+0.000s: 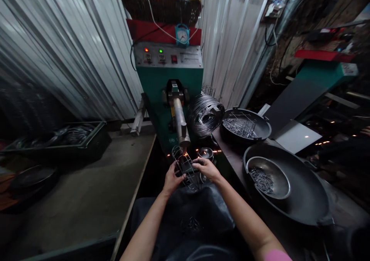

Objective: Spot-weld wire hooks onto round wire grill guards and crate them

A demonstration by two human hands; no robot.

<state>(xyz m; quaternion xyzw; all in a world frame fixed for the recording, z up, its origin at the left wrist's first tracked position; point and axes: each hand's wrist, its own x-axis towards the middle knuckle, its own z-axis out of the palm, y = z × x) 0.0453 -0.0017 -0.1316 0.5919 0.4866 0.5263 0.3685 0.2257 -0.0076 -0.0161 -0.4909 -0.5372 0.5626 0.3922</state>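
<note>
My left hand (172,180) is closed round the left side of a small wire frame (189,176), below the metal arm (179,118) of a green machine (172,72). My right hand (207,168) pinches at the frame's right side, its fingertips together; whether they hold a separate small piece is too small to tell. Orange sparks glow at the arm's tip, between the two hands. Loose short metal pieces (190,224) lie on the dark apron (202,207) over my lap.
A wire coil (206,114) sits right of the machine arm. Farther right are a black pan (245,124) of metal pieces and a large pan (309,188) holding a steel bowl (280,176). A green bin (98,138) stands left. Another person's hand (366,131) shows at the right edge.
</note>
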